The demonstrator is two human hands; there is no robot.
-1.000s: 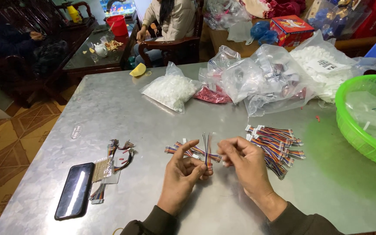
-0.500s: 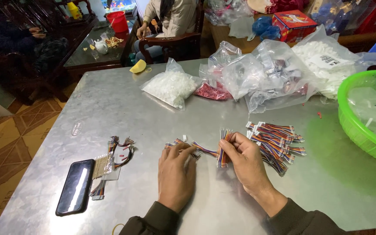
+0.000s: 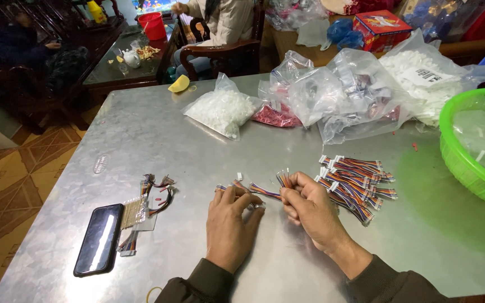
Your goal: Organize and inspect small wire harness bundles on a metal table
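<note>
My left hand [image 3: 228, 221] lies palm-down on the metal table [image 3: 158, 134], fingers resting on one end of a short multicoloured wire harness [image 3: 264, 191]. My right hand [image 3: 308, 206] pinches the other end of that harness, its loose wire tips sticking up above the fingers. Just right of my right hand lies a pile of similar coloured wire harnesses with white connectors [image 3: 354, 180].
A black phone [image 3: 99, 238] and a small bundle of wires [image 3: 150, 196] lie at the left. Clear bags of white parts [image 3: 223, 110] and other bags [image 3: 354, 92] sit at the back; a green basket [image 3: 475, 140] stands at right. A person sits beyond the table.
Both hands have come down from a raised position onto the table. The harness that was held upright between them now lies flat under my fingers.
</note>
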